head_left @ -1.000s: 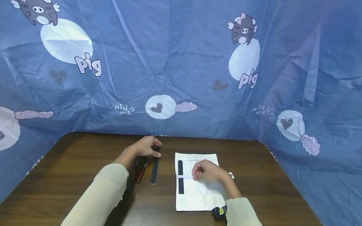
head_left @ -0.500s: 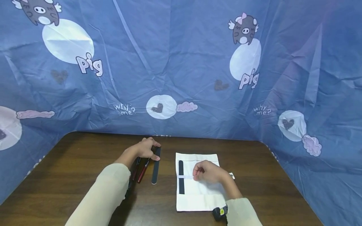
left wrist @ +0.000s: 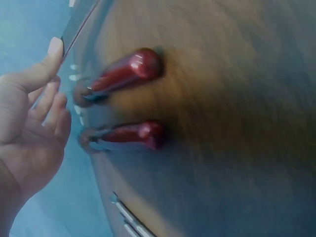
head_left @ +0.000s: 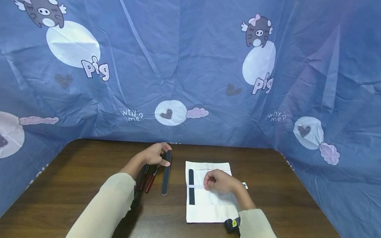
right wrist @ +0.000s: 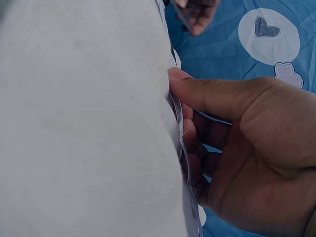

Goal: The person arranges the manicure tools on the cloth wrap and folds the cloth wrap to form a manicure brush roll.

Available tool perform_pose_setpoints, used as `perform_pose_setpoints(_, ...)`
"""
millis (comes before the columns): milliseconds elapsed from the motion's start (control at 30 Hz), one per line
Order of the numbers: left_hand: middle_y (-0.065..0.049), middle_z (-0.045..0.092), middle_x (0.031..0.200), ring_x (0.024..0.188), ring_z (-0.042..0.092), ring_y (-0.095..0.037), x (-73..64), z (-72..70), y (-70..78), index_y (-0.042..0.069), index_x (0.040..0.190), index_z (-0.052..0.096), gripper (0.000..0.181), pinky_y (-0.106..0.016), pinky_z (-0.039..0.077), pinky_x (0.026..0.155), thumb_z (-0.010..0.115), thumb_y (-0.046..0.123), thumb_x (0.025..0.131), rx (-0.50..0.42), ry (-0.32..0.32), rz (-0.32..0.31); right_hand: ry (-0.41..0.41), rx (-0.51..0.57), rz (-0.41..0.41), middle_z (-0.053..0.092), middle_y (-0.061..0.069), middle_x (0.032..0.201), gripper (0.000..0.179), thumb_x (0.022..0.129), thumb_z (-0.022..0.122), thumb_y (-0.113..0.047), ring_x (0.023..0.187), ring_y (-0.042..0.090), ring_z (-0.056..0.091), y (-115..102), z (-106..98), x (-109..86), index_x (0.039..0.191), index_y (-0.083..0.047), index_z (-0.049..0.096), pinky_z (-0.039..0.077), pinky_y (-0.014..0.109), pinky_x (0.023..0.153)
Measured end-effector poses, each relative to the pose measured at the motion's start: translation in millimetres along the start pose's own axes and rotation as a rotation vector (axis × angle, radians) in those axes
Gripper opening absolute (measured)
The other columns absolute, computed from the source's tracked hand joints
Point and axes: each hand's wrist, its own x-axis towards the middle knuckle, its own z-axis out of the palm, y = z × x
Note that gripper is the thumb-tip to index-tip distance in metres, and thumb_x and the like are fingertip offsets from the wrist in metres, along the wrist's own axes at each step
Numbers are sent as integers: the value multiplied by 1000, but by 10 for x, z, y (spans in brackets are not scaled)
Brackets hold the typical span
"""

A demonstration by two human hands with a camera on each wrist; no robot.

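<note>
My left hand [head_left: 153, 154] pinches the upper part of a dark nail file [head_left: 166, 178] between thumb and fingers, at the left of the white cloth roll [head_left: 208, 214]. In the left wrist view the file [left wrist: 78, 24] is seen nearly edge-on, leaning up from the thumb. A second dark nail file [head_left: 191, 195] lies along the left side of the cloth roll, under a thin white elastic band [head_left: 197, 186]. My right hand [head_left: 219, 181] pinches this band above the cloth with thumb and forefinger, the other fingers curled.
Two red-handled brushes [head_left: 151, 182] lie beneath and beside the left forearm. In the left wrist view, slim metal tools [left wrist: 129, 217] lie near the table edge. A small white tag [head_left: 244, 185] sticks out from the roll's right side. A blue patterned cloth [head_left: 190, 72] hangs behind the table.
My left hand has taken hold of the nail file that lay on the table, and the file has shifted slightly, its upper end raised. The right hand keeps its place on the elastic band.
</note>
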Motion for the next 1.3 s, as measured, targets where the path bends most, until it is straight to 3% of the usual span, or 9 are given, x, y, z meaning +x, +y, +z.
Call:
perform_pose_setpoints(200,-22,52,138,97,67,-24,22,-14,117,-2,141,53,65,-36,56,82,83,1,83,-257,10,30,9,-11,-9,54,-3,72,12,89,68,9,70,10,49,13,4,1,86,-3,68,40,21,65)
perform_pose_setpoints(367,-23,50,140,99,69,-25,54,4,223,1,144,53,57,-39,59,85,71,-6,91,-479,71,56,3,-12,-9,56,-2,74,14,89,65,10,72,10,50,20,5,1,86,-4,67,41,22,66)
perform_pose_setpoints(533,-23,51,141,102,68,-25,130,53,328,1,148,51,55,-46,57,91,68,-1,96,-595,189,79,-2,-12,-11,61,0,76,19,87,60,14,72,11,52,24,5,-2,85,-3,67,42,22,66)
perform_pose_setpoints(733,-22,54,134,93,66,-19,241,209,483,0,146,53,54,-56,53,95,68,-4,95,-687,339,102,-9,-7,-8,61,-2,76,20,87,60,14,72,9,52,21,2,9,86,-3,68,43,22,67)
perform_pose_setpoints(867,-21,54,134,90,67,-18,325,350,564,2,146,54,53,-52,55,93,68,-5,95,-729,393,103,-6,0,-15,60,-1,75,18,87,61,14,71,9,52,11,0,9,86,-3,68,43,21,66)
perform_pose_setpoints(1067,-19,54,136,90,68,-19,421,549,658,4,146,54,55,-33,59,83,69,-3,94,-730,421,83,-13,23,-11,63,2,77,20,86,58,16,72,12,52,1,5,5,87,-1,68,43,22,66)
perform_pose_setpoints(1300,-21,56,133,88,70,-20,483,746,696,1,145,54,53,-33,60,80,69,-5,94,-714,418,94,-14,44,10,63,3,77,20,85,58,16,71,12,51,-20,-1,-3,86,-1,68,41,21,64)
